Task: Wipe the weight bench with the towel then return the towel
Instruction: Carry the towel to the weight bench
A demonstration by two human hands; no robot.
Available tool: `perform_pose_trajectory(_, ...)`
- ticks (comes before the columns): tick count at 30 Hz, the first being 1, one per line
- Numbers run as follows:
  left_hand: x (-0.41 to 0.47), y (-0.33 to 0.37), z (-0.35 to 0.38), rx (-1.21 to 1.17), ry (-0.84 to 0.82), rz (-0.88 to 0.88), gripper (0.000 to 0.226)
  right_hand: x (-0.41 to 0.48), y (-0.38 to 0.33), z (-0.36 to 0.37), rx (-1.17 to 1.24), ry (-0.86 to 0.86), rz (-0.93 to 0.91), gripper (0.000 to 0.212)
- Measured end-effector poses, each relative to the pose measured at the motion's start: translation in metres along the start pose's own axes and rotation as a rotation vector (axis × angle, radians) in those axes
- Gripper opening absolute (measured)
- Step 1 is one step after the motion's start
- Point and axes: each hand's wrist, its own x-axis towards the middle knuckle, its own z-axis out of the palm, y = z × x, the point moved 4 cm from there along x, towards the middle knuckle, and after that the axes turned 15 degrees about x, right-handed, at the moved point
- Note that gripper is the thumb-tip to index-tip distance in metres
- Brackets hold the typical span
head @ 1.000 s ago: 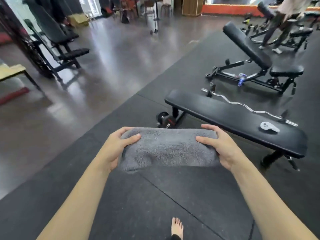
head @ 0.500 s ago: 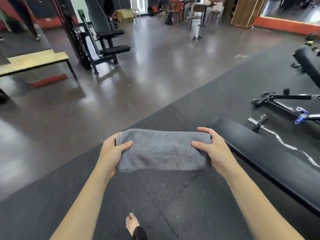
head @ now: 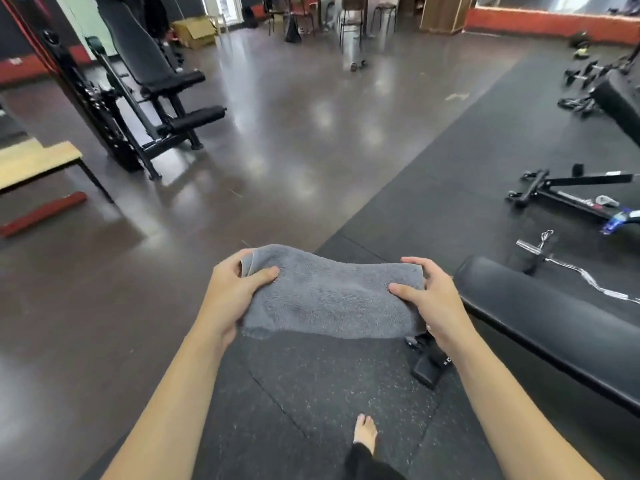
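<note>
1 folded grey towel (head: pixel 332 299) held in the air by 2 hands, above the rubber mat (head: pixel 311 382).
The left hand (head: pixel 228 296) and right hand (head: pixel 433 306) each clamp 1 end, thumb on top, fingers curled underneath. 1 black weight bench (head: pixel 554 334) stands just right of the right hand, 1 curl bar (head: pixel 588 282) on the floor beyond it.

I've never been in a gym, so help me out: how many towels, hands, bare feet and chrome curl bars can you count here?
towel: 1
hands: 2, left hand and right hand, both gripping the towel
bare foot: 1
chrome curl bar: 1
Total: 5
</note>
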Motion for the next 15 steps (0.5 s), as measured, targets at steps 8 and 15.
perform_pose_trajectory(8,0.233,0.076,0.071,0.228,-0.079,0.273,0.021,0.215,0.021,0.014,-0.092,0.144,0.078,0.043)
perform_pose_trajectory(15,0.406,0.172,0.151,0.376,-0.169,0.508,0.024,0.385,-0.021,0.055,-0.268,0.208,0.08,0.039)
